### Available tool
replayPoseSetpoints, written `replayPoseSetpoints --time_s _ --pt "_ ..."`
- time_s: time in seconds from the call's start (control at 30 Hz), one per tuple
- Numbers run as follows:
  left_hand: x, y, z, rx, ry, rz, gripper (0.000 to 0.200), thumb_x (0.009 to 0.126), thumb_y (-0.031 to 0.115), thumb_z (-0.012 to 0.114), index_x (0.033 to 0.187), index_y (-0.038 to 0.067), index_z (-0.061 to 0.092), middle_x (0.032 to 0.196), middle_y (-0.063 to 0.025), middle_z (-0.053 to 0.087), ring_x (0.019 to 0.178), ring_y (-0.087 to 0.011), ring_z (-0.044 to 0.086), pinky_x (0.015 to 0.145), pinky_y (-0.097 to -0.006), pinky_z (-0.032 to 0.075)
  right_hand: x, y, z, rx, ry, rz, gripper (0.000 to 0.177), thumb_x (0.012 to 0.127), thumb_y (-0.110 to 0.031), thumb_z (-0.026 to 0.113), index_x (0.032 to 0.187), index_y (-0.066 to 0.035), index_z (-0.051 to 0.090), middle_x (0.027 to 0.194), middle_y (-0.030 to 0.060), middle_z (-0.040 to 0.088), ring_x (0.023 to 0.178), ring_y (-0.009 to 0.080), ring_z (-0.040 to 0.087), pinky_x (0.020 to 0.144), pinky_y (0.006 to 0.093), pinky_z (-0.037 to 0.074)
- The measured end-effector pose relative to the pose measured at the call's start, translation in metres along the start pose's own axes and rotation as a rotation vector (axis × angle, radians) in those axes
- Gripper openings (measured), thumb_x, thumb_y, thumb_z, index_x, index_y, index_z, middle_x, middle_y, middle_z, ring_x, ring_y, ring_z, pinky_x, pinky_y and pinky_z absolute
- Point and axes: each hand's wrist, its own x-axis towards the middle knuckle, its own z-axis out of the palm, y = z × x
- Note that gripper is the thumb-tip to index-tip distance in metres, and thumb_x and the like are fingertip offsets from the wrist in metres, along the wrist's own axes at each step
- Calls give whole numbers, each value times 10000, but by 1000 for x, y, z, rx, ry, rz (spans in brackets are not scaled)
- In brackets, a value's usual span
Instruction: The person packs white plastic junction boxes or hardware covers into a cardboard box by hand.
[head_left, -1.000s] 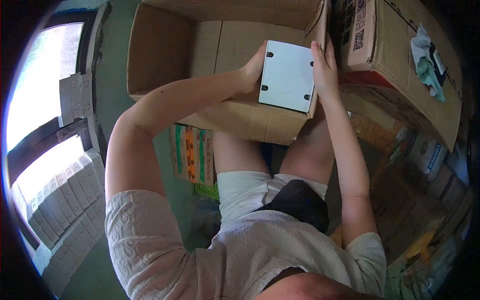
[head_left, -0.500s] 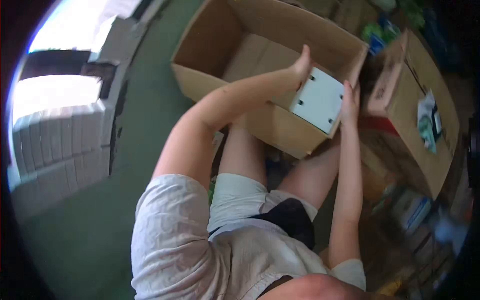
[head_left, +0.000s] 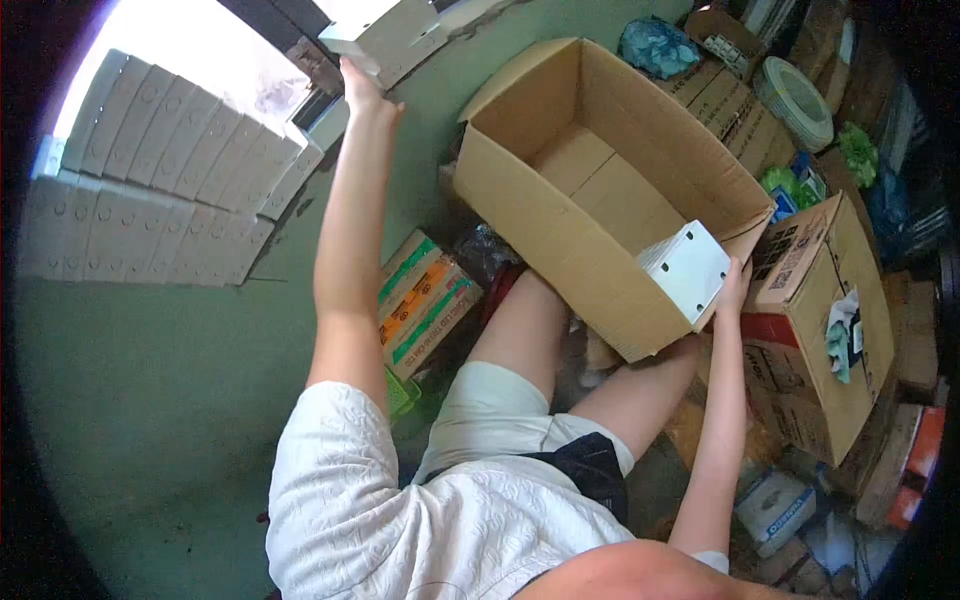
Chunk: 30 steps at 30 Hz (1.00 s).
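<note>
My left hand (head_left: 368,97) is stretched up to the window ledge, fingers extended and thumb apart, near a white box-like piece (head_left: 385,42). Whether its fingertips press on that piece is hard to see. A large open cardboard box (head_left: 570,235) sits tilted over my knees. At its near right corner my right hand (head_left: 735,290) grips the rim, right beside a stack of white plates (head_left: 697,268) with dark spots at the corners. Part of the right fingers is hidden.
Rows of white boxes (head_left: 160,140) line the ledge at left. A closed carton (head_left: 830,330) with a crumpled wrapper stands at right. Beside my left leg lies a striped printed carton (head_left: 425,305). A blue plastic bag (head_left: 658,48) and white oval rings (head_left: 797,100) lie behind.
My left hand has left the inside of the cardboard box and swung up left to the ledge. My right hand stays at the box's corner. The view has shifted, showing more of the ledge.
</note>
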Motion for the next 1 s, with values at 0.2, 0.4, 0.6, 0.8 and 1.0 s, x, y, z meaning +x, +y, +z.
replayPoseSetpoints --time_s 0.2,0.4,0.6,0.8,1.0 --pt "5 34 -3 37 -342 -67 807 927 640 306 1465 62 142 1499 -232 176 1362 -455 223 1010 -763 162 13 8 -10 -420 135 -85 663 905 -478 452 1309 49 441 1254 255 548 1156 387 531 981 433 388" --pt "34 38 -1 36 -256 -385 811 854 624 516 1437 118 266 1466 -185 282 1331 -374 303 1008 -643 273 -47 -69 17 -1183 10 -892 512 951 -396 452 1367 -99 439 1446 188 373 1340 364 335 1080 509 271" --pt "35 56 -8 21 -166 -430 863 800 573 630 1412 78 275 1444 -221 282 1299 -334 308 954 -516 372 -48 -82 59 -1357 -141 -898 467 983 -371 382 1373 -126 462 1478 150 346 1375 359 279 1095 545 221" --pt "23 54 -17 34 -334 -392 841 786 554 646 1423 171 253 1451 -218 222 1278 -378 289 884 -576 393 -76 -166 221 -450 -543 -603 542 948 -463 478 1329 -78 493 1379 141 488 1291 328 432 1066 401 320" --pt "-8 53 -30 0 -354 -423 769 771 568 631 1353 166 328 1357 -191 325 1201 -354 365 886 -558 379 -116 -242 381 281 -935 275 1020 755 -719 580 1500 -168 153 1484 259 199 1361 413 256 1098 514 220"
